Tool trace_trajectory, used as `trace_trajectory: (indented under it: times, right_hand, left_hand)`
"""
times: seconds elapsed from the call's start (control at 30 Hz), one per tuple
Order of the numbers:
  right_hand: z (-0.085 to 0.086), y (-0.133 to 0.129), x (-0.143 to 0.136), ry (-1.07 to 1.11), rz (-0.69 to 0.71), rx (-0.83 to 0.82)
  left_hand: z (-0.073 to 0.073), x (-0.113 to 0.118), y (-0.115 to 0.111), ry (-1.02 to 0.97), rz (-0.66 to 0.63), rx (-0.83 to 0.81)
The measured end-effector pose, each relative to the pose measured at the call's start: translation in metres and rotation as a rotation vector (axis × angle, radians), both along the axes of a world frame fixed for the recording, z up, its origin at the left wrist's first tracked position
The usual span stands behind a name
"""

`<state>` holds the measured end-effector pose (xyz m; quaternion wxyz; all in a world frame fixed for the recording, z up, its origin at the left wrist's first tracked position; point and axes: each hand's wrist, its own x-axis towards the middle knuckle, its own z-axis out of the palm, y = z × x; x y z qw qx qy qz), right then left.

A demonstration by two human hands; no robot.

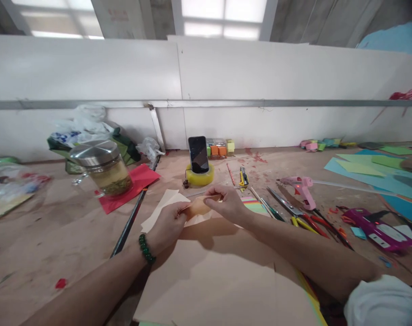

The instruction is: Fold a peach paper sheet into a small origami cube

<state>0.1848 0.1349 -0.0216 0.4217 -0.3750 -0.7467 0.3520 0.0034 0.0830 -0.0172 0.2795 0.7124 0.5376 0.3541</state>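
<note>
Between my two hands is a small piece of orange-tan paper (197, 206), raised over the work surface. My left hand (168, 222), with a green bead bracelet at the wrist, pinches its left edge between thumb and fingers. At the upper right edge, my right hand (228, 203) grips the same paper with thumb and fingertips. Cut pale paper pieces (161, 210) lie just behind and left of my left hand. Beneath my forearms spreads a large stack of peach paper sheets (222, 280). My fingers hide part of the held paper.
A phone (199, 155) leans upright in a yellow tape roll (201, 176). On the left stands a glass tea mug (107, 170) on red paper (148, 175). Scissors (287, 203), a pink glue gun (302, 188), a utility knife (243, 176) and a purple power strip (378, 228) lie right.
</note>
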Motion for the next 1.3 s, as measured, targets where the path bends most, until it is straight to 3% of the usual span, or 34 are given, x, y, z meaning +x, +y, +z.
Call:
trace_trajectory:
  times: [0.27, 0.47, 0.7, 1.0, 1.17, 1.3]
  right_hand:
    - [0.007, -0.006, 0.003, -0.104, 0.196, 0.101]
    - [-0.004, -0.004, 0.0, -0.185, 0.108, 0.268]
    - [-0.006, 0.005, 0.004, -0.101, 0.179, -0.034]
    - [-0.001, 0.008, 0.005, 0.016, 0.207, -0.152]
    - [-0.002, 0.009, 0.006, 0.046, 0.255, -0.118]
    - [-0.004, 0.01, 0.007, 0.021, 0.306, 0.045]
  left_hand:
    - [-0.005, -0.001, -0.001, 0.033, -0.041, -0.034]
    - [-0.007, 0.001, -0.003, 0.105, -0.048, 0.037]
    - [-0.007, -0.002, 0.001, 0.116, 0.03, 0.056]
    - [-0.004, 0.0, 0.0, 0.086, 0.03, 0.036]
    - [-0.007, 0.0, 0.0, 0.004, 0.029, 0.013]
    - [-0.012, 0.0, 0.001, -0.017, 0.085, 0.071]
